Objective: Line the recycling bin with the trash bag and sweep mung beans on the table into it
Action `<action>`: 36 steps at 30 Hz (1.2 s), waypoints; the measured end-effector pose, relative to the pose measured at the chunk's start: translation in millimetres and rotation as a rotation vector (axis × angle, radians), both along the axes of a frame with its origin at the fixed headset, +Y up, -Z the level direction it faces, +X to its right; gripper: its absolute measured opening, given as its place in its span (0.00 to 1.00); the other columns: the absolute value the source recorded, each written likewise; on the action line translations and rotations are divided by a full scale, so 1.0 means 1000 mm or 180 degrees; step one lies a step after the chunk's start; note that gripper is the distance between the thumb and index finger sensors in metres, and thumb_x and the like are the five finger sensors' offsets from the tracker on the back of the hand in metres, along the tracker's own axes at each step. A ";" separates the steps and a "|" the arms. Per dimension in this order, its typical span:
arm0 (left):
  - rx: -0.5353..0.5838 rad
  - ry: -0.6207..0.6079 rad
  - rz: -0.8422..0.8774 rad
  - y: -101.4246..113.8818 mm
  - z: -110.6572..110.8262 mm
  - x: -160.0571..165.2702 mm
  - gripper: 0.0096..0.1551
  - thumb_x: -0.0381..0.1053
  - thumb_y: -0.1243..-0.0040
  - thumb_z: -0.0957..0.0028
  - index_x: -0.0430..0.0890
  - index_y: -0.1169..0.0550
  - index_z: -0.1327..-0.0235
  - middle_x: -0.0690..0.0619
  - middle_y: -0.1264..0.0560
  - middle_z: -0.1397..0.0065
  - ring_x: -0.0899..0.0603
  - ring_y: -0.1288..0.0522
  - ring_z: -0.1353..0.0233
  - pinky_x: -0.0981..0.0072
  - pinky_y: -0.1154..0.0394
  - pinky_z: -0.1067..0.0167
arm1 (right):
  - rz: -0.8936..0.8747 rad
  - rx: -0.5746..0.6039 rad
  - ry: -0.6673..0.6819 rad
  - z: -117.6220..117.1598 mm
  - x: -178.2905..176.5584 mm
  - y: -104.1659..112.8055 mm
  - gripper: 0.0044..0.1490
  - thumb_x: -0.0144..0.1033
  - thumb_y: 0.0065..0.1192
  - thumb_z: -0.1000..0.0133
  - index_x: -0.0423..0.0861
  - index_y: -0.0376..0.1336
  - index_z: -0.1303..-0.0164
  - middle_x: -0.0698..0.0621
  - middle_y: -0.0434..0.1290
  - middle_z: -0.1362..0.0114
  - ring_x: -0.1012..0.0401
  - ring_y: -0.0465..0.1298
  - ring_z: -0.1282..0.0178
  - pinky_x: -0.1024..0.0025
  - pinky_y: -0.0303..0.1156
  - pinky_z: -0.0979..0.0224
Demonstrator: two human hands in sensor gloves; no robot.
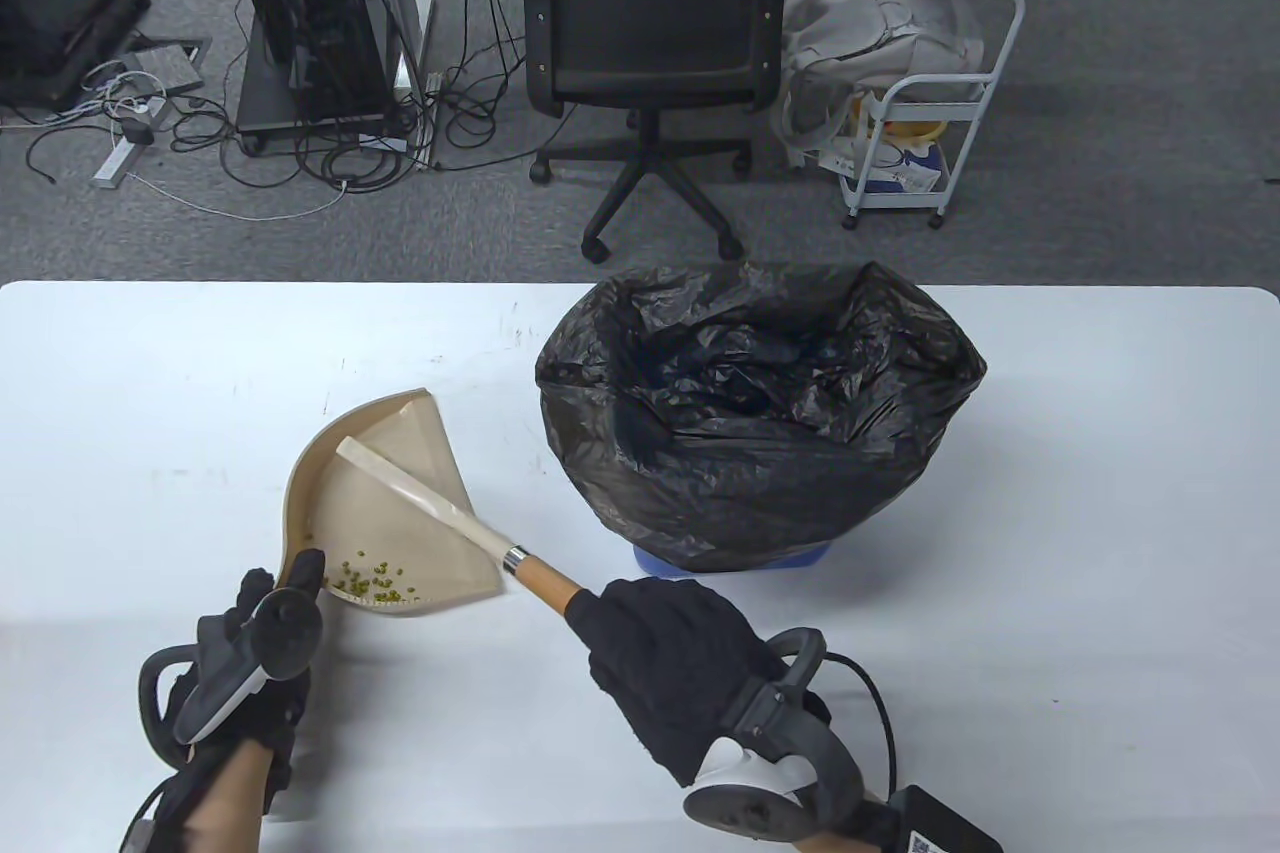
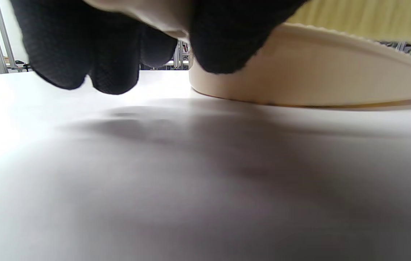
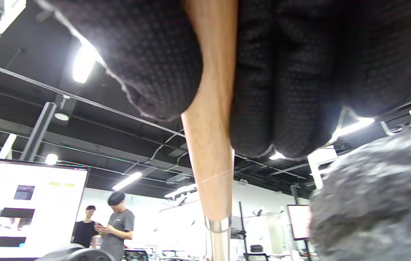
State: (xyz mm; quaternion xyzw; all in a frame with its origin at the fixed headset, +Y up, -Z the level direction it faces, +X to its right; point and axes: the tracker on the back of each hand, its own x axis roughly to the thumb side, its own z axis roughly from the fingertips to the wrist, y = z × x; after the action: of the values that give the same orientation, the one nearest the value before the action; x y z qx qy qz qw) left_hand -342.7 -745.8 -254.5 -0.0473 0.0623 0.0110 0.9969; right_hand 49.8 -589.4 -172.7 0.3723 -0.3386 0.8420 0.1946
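The white counter (image 1: 200, 373) carries a beige dustpan (image 1: 330, 483) near its front left, with green mung beans (image 1: 375, 578) lying in the pan. To its right stands a blue bin (image 1: 730, 558) lined with a black trash bag (image 1: 760, 413).

I see a crinkled, glossy black plastic trash bag (image 1: 760, 413), a smooth matt beige plastic dustpan (image 1: 400, 493), a wooden brush handle (image 1: 545, 585) with a shiny metal ferrule (image 1: 514, 557), and knit-cloth gloves on a smooth white table (image 1: 150, 373).
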 end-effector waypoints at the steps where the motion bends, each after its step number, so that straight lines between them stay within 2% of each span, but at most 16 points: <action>1: 0.0032 0.0010 -0.0012 0.001 0.000 -0.001 0.43 0.44 0.32 0.46 0.54 0.38 0.18 0.31 0.31 0.19 0.19 0.23 0.30 0.28 0.22 0.40 | 0.0006 -0.0013 -0.0052 0.000 0.004 0.000 0.31 0.34 0.74 0.51 0.39 0.75 0.37 0.32 0.85 0.48 0.39 0.87 0.52 0.41 0.81 0.49; 6: 0.0244 0.0123 -0.0235 0.006 0.004 -0.002 0.47 0.56 0.30 0.50 0.56 0.38 0.17 0.31 0.32 0.18 0.16 0.28 0.27 0.24 0.27 0.37 | 0.0103 -0.0024 -0.0393 -0.002 0.023 -0.008 0.31 0.35 0.75 0.51 0.39 0.76 0.38 0.32 0.86 0.49 0.39 0.88 0.53 0.41 0.81 0.50; 11: 0.0017 0.0216 -0.0284 -0.002 0.003 -0.001 0.50 0.61 0.32 0.50 0.56 0.41 0.15 0.29 0.36 0.15 0.11 0.38 0.23 0.17 0.36 0.33 | 0.0167 -0.0073 -0.0574 -0.004 0.031 -0.023 0.31 0.37 0.74 0.50 0.37 0.76 0.38 0.32 0.86 0.51 0.40 0.88 0.55 0.42 0.82 0.52; 14: 0.0042 0.0218 -0.0250 -0.004 0.002 -0.002 0.48 0.58 0.34 0.48 0.56 0.42 0.16 0.30 0.32 0.18 0.13 0.33 0.25 0.18 0.34 0.34 | 0.0150 -0.0091 -0.0582 -0.003 0.032 -0.026 0.31 0.37 0.74 0.50 0.37 0.76 0.38 0.32 0.86 0.51 0.40 0.88 0.55 0.42 0.82 0.52; 19: 0.0223 0.0289 0.0228 -0.004 0.003 -0.008 0.42 0.49 0.37 0.45 0.54 0.40 0.17 0.32 0.25 0.23 0.18 0.25 0.29 0.22 0.29 0.36 | 0.0158 -0.0068 -0.0539 -0.002 0.031 -0.030 0.31 0.38 0.74 0.49 0.37 0.75 0.38 0.33 0.87 0.51 0.41 0.89 0.55 0.42 0.82 0.52; 23: 0.0243 0.0338 0.0405 -0.004 0.003 -0.009 0.39 0.47 0.37 0.45 0.54 0.37 0.18 0.34 0.23 0.25 0.20 0.23 0.30 0.24 0.28 0.37 | 0.0153 -0.0059 -0.0515 0.000 0.033 -0.033 0.32 0.38 0.74 0.49 0.37 0.75 0.38 0.33 0.87 0.51 0.41 0.89 0.55 0.42 0.82 0.52; 27: 0.0259 0.0451 0.0844 -0.004 0.004 -0.012 0.37 0.45 0.37 0.45 0.53 0.35 0.20 0.33 0.22 0.26 0.21 0.22 0.30 0.25 0.27 0.37 | 0.0143 -0.0063 -0.0496 0.001 0.034 -0.035 0.32 0.38 0.74 0.49 0.37 0.75 0.38 0.33 0.87 0.51 0.41 0.89 0.55 0.42 0.82 0.52; 36: 0.0341 0.0557 0.1064 0.005 0.010 -0.017 0.36 0.44 0.36 0.45 0.53 0.33 0.21 0.34 0.21 0.27 0.22 0.22 0.31 0.24 0.25 0.40 | 0.0152 -0.0050 -0.0449 0.008 0.035 -0.035 0.32 0.38 0.74 0.49 0.37 0.75 0.38 0.33 0.87 0.51 0.41 0.89 0.56 0.42 0.82 0.52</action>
State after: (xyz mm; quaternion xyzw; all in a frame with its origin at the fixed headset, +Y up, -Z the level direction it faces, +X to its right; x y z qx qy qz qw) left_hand -359.3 -741.1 -244.9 -0.0028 0.1393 0.1837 0.9731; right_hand 84.4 -624.7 -165.0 0.3184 -0.3359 0.8732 0.1530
